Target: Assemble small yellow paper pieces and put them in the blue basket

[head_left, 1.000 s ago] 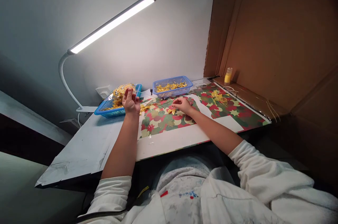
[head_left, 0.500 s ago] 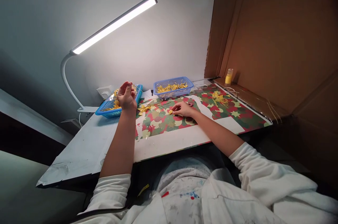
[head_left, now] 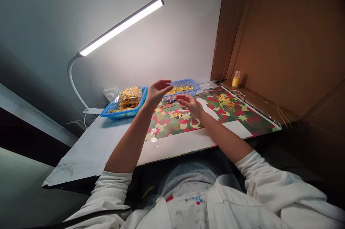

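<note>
My left hand [head_left: 157, 90] is raised above the mat with its fingers spread, the fingertips close to the near rim of the right blue basket [head_left: 188, 84]. My right hand [head_left: 189, 101] hovers just right of it, fingers curled together; anything pinched in them is too small to make out. Below the hands, small yellow pieces [head_left: 176, 115] lie on the red-and-green patterned mat [head_left: 210, 121]. Yellow pieces also fill the right basket. A left blue basket [head_left: 118, 114] holds a clear bag of yellow pieces [head_left: 129, 95].
A white desk lamp [head_left: 121, 26] arches over the white table [head_left: 88, 150]. A wall socket [head_left: 110, 93] sits behind the left basket. Cardboard panels [head_left: 269, 42] wall off the right side, with a small yellow bottle [head_left: 236, 78] and a loose yellow pile [head_left: 225, 101] nearby.
My left hand swung from above the left basket rightwards to the right basket and opened its fingers. My right hand lifted off the mat, leaving the small yellow pieces lying there.
</note>
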